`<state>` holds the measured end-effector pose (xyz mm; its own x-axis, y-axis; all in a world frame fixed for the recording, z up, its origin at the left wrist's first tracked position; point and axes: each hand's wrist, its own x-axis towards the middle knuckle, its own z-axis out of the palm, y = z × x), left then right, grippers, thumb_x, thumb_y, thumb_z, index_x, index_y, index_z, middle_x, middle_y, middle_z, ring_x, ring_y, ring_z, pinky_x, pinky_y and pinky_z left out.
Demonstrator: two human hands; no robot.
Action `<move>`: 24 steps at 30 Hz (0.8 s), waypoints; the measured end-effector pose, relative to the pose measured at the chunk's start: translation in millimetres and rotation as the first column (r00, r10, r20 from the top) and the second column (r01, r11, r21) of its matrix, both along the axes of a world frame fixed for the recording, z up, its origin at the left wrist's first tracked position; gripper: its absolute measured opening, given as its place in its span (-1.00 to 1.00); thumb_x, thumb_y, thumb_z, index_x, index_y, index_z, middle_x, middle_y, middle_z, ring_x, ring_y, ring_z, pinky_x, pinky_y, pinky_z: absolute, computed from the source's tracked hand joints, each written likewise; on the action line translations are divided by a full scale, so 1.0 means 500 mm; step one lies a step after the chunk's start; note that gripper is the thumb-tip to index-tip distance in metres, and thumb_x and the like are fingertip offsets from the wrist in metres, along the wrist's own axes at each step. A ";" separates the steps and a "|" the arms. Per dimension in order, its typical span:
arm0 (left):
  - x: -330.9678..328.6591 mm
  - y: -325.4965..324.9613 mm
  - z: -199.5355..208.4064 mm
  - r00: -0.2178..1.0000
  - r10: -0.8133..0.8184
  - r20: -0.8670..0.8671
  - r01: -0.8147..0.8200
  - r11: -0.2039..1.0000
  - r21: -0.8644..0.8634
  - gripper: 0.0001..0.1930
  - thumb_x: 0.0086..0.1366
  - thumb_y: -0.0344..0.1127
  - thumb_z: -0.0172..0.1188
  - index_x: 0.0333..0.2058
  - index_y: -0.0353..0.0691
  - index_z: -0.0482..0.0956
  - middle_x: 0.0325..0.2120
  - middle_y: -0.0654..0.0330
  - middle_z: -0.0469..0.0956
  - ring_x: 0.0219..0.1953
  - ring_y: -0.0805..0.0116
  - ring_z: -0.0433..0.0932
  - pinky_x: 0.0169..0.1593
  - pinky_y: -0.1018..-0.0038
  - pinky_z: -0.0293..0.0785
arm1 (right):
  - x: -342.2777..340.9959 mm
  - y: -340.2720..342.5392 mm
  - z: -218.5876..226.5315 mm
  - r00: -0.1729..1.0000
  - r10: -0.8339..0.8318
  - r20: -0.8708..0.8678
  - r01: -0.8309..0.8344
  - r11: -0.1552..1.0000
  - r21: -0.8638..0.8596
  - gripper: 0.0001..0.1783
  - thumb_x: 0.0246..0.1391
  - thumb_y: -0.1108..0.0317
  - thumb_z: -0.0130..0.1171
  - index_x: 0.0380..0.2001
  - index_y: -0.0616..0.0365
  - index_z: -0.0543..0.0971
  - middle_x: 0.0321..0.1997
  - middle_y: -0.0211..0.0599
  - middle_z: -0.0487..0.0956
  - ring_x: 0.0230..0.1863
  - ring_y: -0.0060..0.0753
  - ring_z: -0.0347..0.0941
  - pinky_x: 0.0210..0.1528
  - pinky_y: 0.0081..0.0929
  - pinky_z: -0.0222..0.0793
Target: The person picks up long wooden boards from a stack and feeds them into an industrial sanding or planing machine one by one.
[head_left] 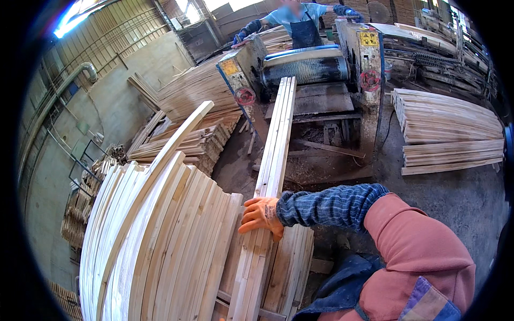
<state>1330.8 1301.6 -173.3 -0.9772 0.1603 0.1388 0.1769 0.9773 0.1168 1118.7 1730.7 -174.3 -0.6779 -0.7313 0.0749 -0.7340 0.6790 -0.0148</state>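
Several smooth, squared wooden strips (272,171) run past the plank stack (190,222)'s right edge; your right hand (261,215) (gloved in orange) clamps across them.

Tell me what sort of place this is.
Probably a woodworking shop: there's a roller machine, long wood strips leading up to it, and a big stack of more strips on the left.
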 end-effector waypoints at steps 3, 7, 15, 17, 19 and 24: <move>0.002 0.002 0.005 1.000 0.009 -0.001 -0.009 1.000 -0.003 0.17 -0.17 0.04 0.67 0.43 -0.02 0.24 0.09 -0.11 0.54 0.12 -0.14 0.49 0.23 -0.04 0.34 | 0.023 -0.068 0.025 0.994 -0.001 0.111 -0.014 0.991 0.133 0.33 -0.31 -0.26 0.52 0.52 -0.15 0.11 0.48 -0.13 0.29 0.52 -0.08 0.18 0.62 0.17 -0.25; 0.000 0.009 0.012 0.999 0.034 0.031 -0.033 0.999 -0.017 0.17 -0.16 0.02 0.67 0.43 -0.02 0.24 0.09 -0.10 0.54 0.12 -0.15 0.49 0.24 -0.03 0.34 | 0.060 -0.200 -0.006 0.958 0.256 0.126 -0.258 0.966 -0.006 0.29 -0.30 -0.22 0.50 0.49 -0.03 0.13 0.38 -0.10 0.38 0.43 -0.03 0.28 0.54 0.14 -0.05; 0.017 0.005 0.032 0.997 -0.070 -0.022 0.071 0.995 0.067 0.08 -0.12 -0.11 0.63 0.41 -0.03 0.27 0.06 -0.08 0.55 0.11 -0.16 0.49 0.23 -0.02 0.34 | 0.101 -0.337 -0.012 0.912 0.381 0.154 -0.376 0.924 -0.062 0.19 -0.33 -0.19 0.50 0.38 0.04 0.23 -0.02 -0.18 0.57 -0.06 -0.06 0.58 0.03 -0.12 0.45; 0.023 -0.022 0.057 0.965 -0.235 -0.117 0.245 0.967 0.073 0.03 -0.09 -0.12 0.61 0.40 -0.03 0.31 0.08 -0.08 0.53 0.11 -0.16 0.49 0.23 -0.02 0.33 | 0.092 -0.339 -0.026 0.907 0.402 0.125 -0.391 0.915 -0.102 0.20 -0.35 -0.16 0.50 0.38 0.05 0.23 -0.06 -0.16 0.58 -0.10 -0.06 0.59 -0.05 -0.15 0.47; 0.071 -0.132 0.051 0.995 -0.100 0.016 0.101 0.991 -0.083 0.01 -0.02 -0.02 0.54 0.40 -0.11 0.26 0.11 -0.11 0.51 0.16 -0.15 0.48 0.25 0.01 0.38 | 0.087 -0.336 -0.028 0.903 0.405 0.142 -0.390 0.913 -0.123 0.21 -0.38 -0.12 0.51 0.38 0.06 0.24 -0.08 -0.13 0.58 -0.11 -0.06 0.59 -0.10 -0.16 0.47; 0.199 -0.367 -0.011 0.977 0.152 0.147 -0.114 0.963 -0.243 -0.02 -0.02 -0.05 0.55 0.38 -0.07 0.30 0.13 -0.09 0.50 0.15 -0.14 0.48 0.24 0.00 0.37 | 0.105 -0.334 -0.019 0.918 0.374 0.134 -0.360 0.925 -0.118 0.07 -0.43 -0.03 0.51 0.24 0.10 0.34 -0.19 -0.22 0.58 -0.18 -0.08 0.60 -0.20 -0.18 0.47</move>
<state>1430.3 1117.9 -178.9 -0.9981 0.0362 -0.0493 0.0410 0.9942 -0.0997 1171.2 1563.5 -184.0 -0.3715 -0.9258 0.0695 -0.9155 0.3529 -0.1934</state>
